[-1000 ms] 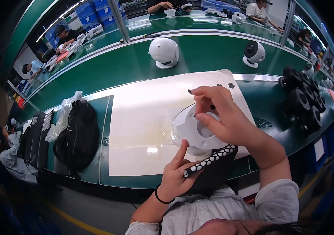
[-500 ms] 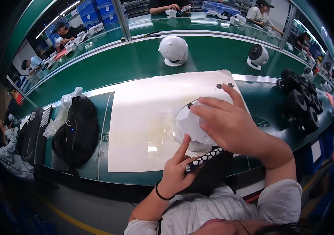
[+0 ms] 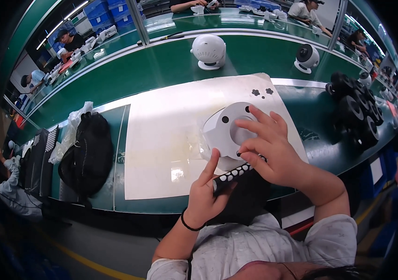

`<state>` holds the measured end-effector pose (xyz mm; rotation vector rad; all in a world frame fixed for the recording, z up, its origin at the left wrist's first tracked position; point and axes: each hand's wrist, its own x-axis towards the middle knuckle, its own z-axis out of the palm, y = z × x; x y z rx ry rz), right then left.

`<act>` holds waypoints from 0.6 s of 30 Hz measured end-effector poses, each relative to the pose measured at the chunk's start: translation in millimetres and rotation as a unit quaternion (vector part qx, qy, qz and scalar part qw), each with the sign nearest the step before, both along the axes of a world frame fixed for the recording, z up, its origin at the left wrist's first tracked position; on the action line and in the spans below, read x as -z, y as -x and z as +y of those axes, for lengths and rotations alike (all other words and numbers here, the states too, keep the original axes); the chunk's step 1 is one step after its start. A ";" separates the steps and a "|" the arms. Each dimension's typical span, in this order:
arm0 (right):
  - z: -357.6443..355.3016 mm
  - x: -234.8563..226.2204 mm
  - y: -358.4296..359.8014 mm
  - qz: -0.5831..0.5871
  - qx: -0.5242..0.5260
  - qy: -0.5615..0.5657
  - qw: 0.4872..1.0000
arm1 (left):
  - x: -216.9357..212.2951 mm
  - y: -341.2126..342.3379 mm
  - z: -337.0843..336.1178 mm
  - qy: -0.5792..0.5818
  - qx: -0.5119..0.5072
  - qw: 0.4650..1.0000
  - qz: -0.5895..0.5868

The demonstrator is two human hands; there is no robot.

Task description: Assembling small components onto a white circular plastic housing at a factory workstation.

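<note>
A white rounded plastic housing [image 3: 217, 135] lies on the pale board in front of me, with a large round recess in its face. Two round black pads [image 3: 225, 120] show on its upper face. My left hand [image 3: 203, 191] grips a black strip with white dots [image 3: 236, 173], its index finger extended against the housing's lower left edge. Over the housing's right side is my right hand [image 3: 271, 151], with thumb and a finger pinched around a small black pad [image 3: 239, 154]. Its other fingers are spread above the recess.
The pale board [image 3: 157, 140] covers the bench centre and carries black flower-shaped marks [image 3: 256, 93]. A black bag [image 3: 89, 158] lies at left, black round parts [image 3: 357, 112] are piled at right. Two white devices [image 3: 209, 52] stand beyond. Co-workers sit across the bench.
My right hand has moved down from the housing's top to its lower right edge, uncovering the recess and two black pads. Its thumb and finger are now pinched. The left hand still grips the strip.
</note>
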<state>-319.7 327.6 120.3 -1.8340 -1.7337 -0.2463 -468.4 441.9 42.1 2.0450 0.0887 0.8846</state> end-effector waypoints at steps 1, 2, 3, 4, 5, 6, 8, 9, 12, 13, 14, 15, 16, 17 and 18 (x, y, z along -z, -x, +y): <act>-3.0 0.7 1.4 0.001 0.000 0.000 1.000 | -1.6 -0.7 -1.1 0.017 -0.006 1.000 -0.005; -6.5 2.7 2.4 -0.066 0.009 -0.002 0.998 | -2.1 -0.8 -0.9 0.016 -0.007 1.000 -0.004; -9.5 4.6 4.0 -0.132 0.019 -0.004 0.991 | -2.4 -0.8 -0.7 0.013 -0.012 1.000 -0.002; -12.3 6.4 7.0 -0.131 0.018 -0.004 0.991 | -2.5 -1.2 -0.1 0.009 -0.017 1.000 0.000; -16.6 7.4 11.1 -0.172 0.029 -0.005 0.985 | -2.1 -1.9 -0.1 0.009 -0.017 1.000 0.000; -19.5 7.2 13.6 -0.213 0.041 -0.006 0.976 | -0.6 -3.2 0.4 -0.002 -0.019 1.000 -0.012; -20.4 3.7 16.1 -0.228 0.046 0.002 0.972 | -0.4 -3.8 0.3 -0.013 -0.020 0.999 -0.024; -20.2 2.8 16.6 -0.244 0.051 0.010 0.968 | -1.2 -3.1 0.4 -0.014 -0.026 0.999 -0.027; -17.9 -0.9 11.6 -0.219 0.055 -0.008 0.974 | -0.4 -1.3 1.8 -0.010 -0.025 0.999 -0.031; -18.9 0.3 12.1 -0.220 0.055 -0.009 0.974 | 0.1 -0.9 2.1 -0.004 -0.020 0.999 -0.032; -21.0 3.2 12.5 -0.211 0.031 -0.044 0.976 | 0.0 -1.1 1.3 -0.004 -0.019 0.999 -0.033; -21.7 6.8 12.1 -0.201 0.007 -0.079 0.976 | -0.3 -1.3 0.4 0.008 -0.011 0.999 -0.030; -19.0 13.1 10.1 -0.180 0.000 -0.064 0.982 | -0.4 -1.6 -0.5 0.021 -0.004 0.999 -0.027; -17.5 15.8 10.0 -0.178 0.001 -0.065 0.982 | 0.2 -2.3 0.4 0.021 -0.004 0.999 -0.026; -16.7 17.7 9.9 -0.190 0.008 -0.064 0.980 | 0.7 -4.0 1.6 0.003 -0.012 0.999 -0.036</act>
